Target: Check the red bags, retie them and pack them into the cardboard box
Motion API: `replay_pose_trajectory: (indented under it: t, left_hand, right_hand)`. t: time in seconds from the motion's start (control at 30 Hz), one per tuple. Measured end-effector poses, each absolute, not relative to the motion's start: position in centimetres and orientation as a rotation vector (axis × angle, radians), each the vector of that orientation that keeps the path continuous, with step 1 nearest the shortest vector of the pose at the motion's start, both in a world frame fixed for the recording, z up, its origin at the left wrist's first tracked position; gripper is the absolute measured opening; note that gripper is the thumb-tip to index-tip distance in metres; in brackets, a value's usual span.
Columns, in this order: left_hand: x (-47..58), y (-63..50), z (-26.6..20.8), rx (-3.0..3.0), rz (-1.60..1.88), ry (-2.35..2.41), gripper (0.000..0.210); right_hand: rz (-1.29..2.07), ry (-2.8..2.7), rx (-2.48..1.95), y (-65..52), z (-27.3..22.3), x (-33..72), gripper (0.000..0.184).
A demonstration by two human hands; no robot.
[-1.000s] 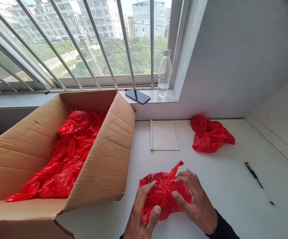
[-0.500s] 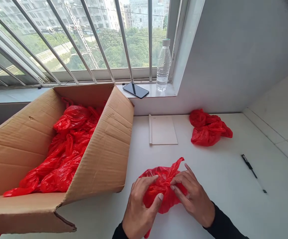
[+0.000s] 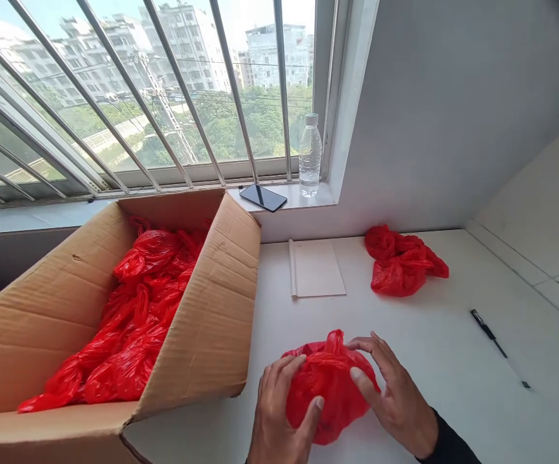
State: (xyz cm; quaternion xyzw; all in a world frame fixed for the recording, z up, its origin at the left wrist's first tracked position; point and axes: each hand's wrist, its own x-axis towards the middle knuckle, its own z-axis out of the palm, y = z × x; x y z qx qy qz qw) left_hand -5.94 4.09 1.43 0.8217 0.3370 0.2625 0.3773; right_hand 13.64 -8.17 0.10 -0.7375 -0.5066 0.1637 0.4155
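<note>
A crumpled, knotted red plastic bag (image 3: 330, 399) sits on the white table in front of me, with a short tied end standing up at its top. My left hand (image 3: 284, 409) rests against the bag's left side, thumb and fingers spread. On the other side, my right hand (image 3: 392, 390) curves over the edge with fingers and thumb apart, not pinching the plastic. What the bag contains is hidden.
A large open cardboard box (image 3: 206, 322) full of red plastic bags (image 3: 134, 335) stands at left. Behind lie a pale notepad (image 3: 318, 269) and more red bags (image 3: 405, 263); a pen (image 3: 496, 345) lies at right. A phone (image 3: 263, 198) and water bottle (image 3: 310, 158) occupy the windowsill.
My right fingers have let go of the bag's knot and spread apart. The long twisted end at the top now looks shorter. My view has tilted up slightly.
</note>
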Motion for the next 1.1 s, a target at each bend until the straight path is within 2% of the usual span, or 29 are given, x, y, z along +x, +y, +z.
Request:
replay_pose_trajectory:
  t: [0.07, 0.13, 0.23, 0.4, 0.53, 0.7, 0.97, 1.1]
  left_hand:
    - [-5.5, 4.0, 1.6, 2.147, 0.620, 0.832, 0.030]
    - [-5.5, 4.0, 1.5, 2.112, 0.609, 0.839, 0.018]
    - [-6.2, 4.1, 1.2, 1.898, 0.639, 0.996, 0.024]
    - [-6.7, 4.0, 1.3, 1.425, 0.698, 1.129, 0.046]
    - [-5.7, 3.3, 1.8, 1.502, 0.645, 0.998, 0.056]
    - [-5.2, 3.2, 2.3, 1.500, 0.636, 0.948, 0.034]
    - [-3.8, 3.4, 3.7, 1.047, 0.745, 0.717, 0.033]
    - [-3.0, 2.4, 3.8, 1.207, 0.605, 0.800, 0.033]
  right_hand:
    - [0.479, -1.339, -1.861, -7.6, 0.3, 13.1, 0.036]
    - [0.524, -1.368, -1.858, -7.2, 0.2, 13.0, 0.033]
    - [0.545, -1.231, -1.875, -7.5, -0.3, 13.7, 0.021]
    - [0.710, -0.817, -1.795, -8.6, -0.3, 14.8, 0.028]
    - [0.858, -0.743, -1.646, -8.4, 0.6, 14.1, 0.029]
    - [0.902, -0.765, -1.534, -7.9, 1.7, 12.8, 0.026]
    - [0.880, -0.670, -1.418, -8.0, 2.5, 11.5, 0.029]
    - [0.846, -0.775, -1.402, -7.8, 2.6, 10.8, 0.026]
